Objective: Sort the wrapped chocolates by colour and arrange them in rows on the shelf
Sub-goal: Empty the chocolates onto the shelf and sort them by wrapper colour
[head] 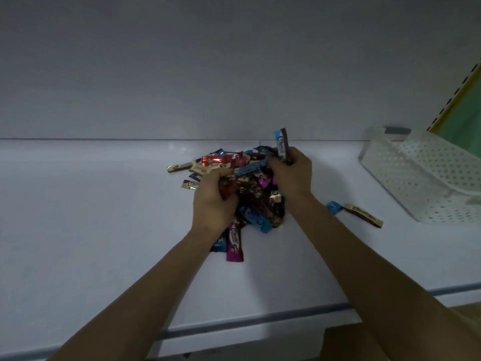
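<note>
Two hands (pixel 214 201) (pixel 291 173), one basket (pixel 426 178), one chocolate heap (pixel 256 220), two stray chocolates (pixel 364 215).

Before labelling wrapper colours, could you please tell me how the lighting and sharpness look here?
Head view: dim overall, the shelf brightest near its front. Head view: foil glints on the pile of chocolates, yet print reads soft. Head view: the blue chocolate in the right hand is slightly blurred. Head view: the wide lens bows the shelf's edge.
</note>
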Motion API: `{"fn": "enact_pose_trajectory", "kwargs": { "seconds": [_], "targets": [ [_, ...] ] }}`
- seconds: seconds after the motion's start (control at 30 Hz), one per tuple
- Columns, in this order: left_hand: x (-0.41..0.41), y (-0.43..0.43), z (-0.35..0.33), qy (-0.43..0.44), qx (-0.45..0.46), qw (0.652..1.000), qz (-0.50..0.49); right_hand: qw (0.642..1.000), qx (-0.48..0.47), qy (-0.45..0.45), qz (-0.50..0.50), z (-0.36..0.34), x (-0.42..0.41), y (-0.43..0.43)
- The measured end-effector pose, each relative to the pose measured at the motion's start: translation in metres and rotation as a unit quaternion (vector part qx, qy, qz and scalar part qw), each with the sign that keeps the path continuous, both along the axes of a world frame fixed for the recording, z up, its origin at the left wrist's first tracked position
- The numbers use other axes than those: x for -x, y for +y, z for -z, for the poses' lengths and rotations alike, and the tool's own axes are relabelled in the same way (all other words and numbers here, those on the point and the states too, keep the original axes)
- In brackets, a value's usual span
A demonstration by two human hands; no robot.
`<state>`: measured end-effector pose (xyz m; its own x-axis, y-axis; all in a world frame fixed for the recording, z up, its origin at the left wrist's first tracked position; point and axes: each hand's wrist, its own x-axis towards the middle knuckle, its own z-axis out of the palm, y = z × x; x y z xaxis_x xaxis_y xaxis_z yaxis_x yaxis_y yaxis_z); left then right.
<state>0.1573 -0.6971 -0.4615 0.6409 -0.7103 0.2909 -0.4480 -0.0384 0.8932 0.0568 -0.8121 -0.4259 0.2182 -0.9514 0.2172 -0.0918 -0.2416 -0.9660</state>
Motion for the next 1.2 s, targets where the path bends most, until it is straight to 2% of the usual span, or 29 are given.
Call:
{"fn": "enact_pose_trajectory", "kwargs": {
  "seconds": [0.03,0.1,0.2,0.27,0.33,0.4,0.43,0.5,0.57,0.63,0.73,0.8,0.87,0.93,1.03,1.1,1.2],
  "targets": [
    [-0.003,-0.002,-0.001,0.009,0.029,0.999,-0.017,1.000,0.018,0.003,-0.004,-0.006,-0.001,-0.005],
    [-0.009,-0.004,-0.003,0.029,0.061,0.997,-0.036,0.995,0.046,0.068,-0.060,-0.016,0.000,-0.009],
    [-0.024,0.003,0.003,0.040,0.054,0.998,-0.009,0.971,0.020,0.183,-0.150,-0.013,0.016,-0.010],
    [-0.031,0.012,0.004,-0.050,0.019,0.999,-0.001,0.965,0.021,0.213,-0.154,-0.005,0.033,-0.008],
    [-0.030,0.023,0.001,-0.159,-0.062,0.985,0.033,0.963,0.022,0.222,-0.148,0.003,0.050,-0.006],
    [-0.017,0.032,0.001,-0.239,-0.170,0.952,0.093,0.956,0.055,0.272,-0.099,0.010,0.064,-0.004],
    [-0.010,0.035,0.002,-0.272,-0.213,0.932,0.113,0.941,0.087,0.323,-0.050,0.014,0.072,-0.006],
    [-0.003,0.031,0.005,-0.315,-0.272,0.903,0.109,0.881,0.119,0.454,0.061,0.020,0.087,-0.013],
    [-0.004,0.021,0.003,-0.298,-0.282,0.909,0.074,0.843,0.067,0.524,0.101,0.028,0.099,-0.019],
    [-0.006,0.007,0.001,-0.287,-0.278,0.914,0.068,0.852,0.046,0.514,0.083,0.034,0.096,-0.019],
    [-0.004,-0.012,0.003,-0.323,-0.246,0.911,0.071,0.896,0.084,0.436,0.022,0.036,0.064,-0.010],
    [-0.006,-0.021,0.007,-0.340,-0.205,0.916,0.055,0.903,0.094,0.419,-0.017,0.037,0.038,-0.006],
    [-0.008,-0.028,0.010,-0.347,-0.142,0.926,0.036,0.903,0.109,0.415,-0.026,0.038,0.020,-0.003],
    [-0.010,-0.035,0.011,-0.332,-0.108,0.937,0.026,0.921,0.116,0.371,-0.007,0.037,0.012,-0.005],
    [-0.010,-0.042,0.002,-0.212,-0.027,0.976,0.031,0.970,0.085,0.227,-0.005,0.029,0.011,-0.012],
    [-0.009,-0.043,-0.009,-0.115,0.046,0.992,0.035,0.986,0.054,0.155,-0.008,0.023,0.011,-0.020],
    [-0.010,-0.039,-0.018,-0.025,0.054,0.997,0.047,0.987,0.057,0.146,-0.021,0.017,0.009,-0.024]
  ]
}}
